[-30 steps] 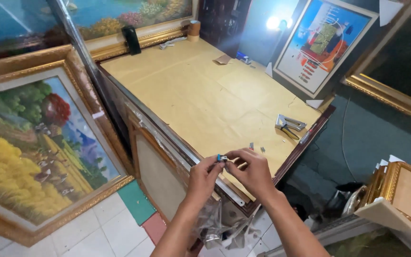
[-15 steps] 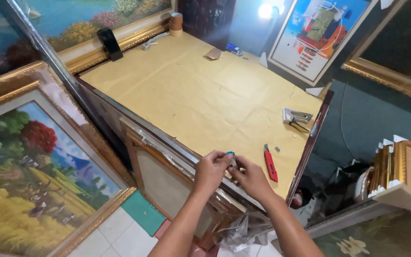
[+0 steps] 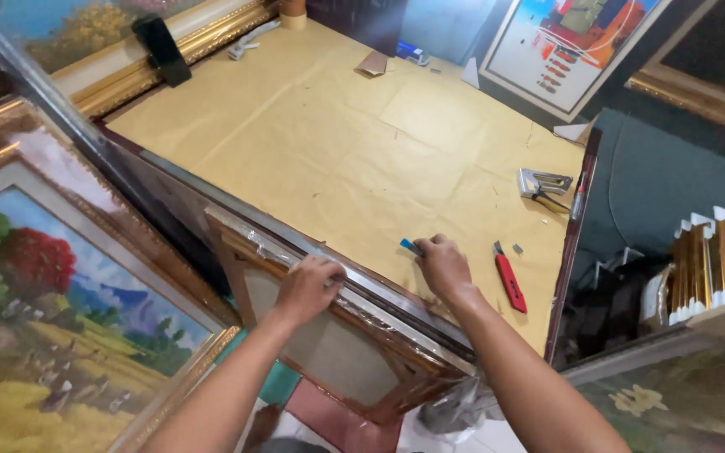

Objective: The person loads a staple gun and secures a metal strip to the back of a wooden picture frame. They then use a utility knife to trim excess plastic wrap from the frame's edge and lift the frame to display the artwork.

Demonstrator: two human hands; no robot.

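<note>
Resting on the table's (image 3: 312,143) near edge, a small blue piece (image 3: 409,246) is pinched in the right hand (image 3: 444,266); the left hand (image 3: 308,288) grips the frame's rail (image 3: 379,306), which runs left to right. A red cutter (image 3: 510,283) lies just right.
</note>
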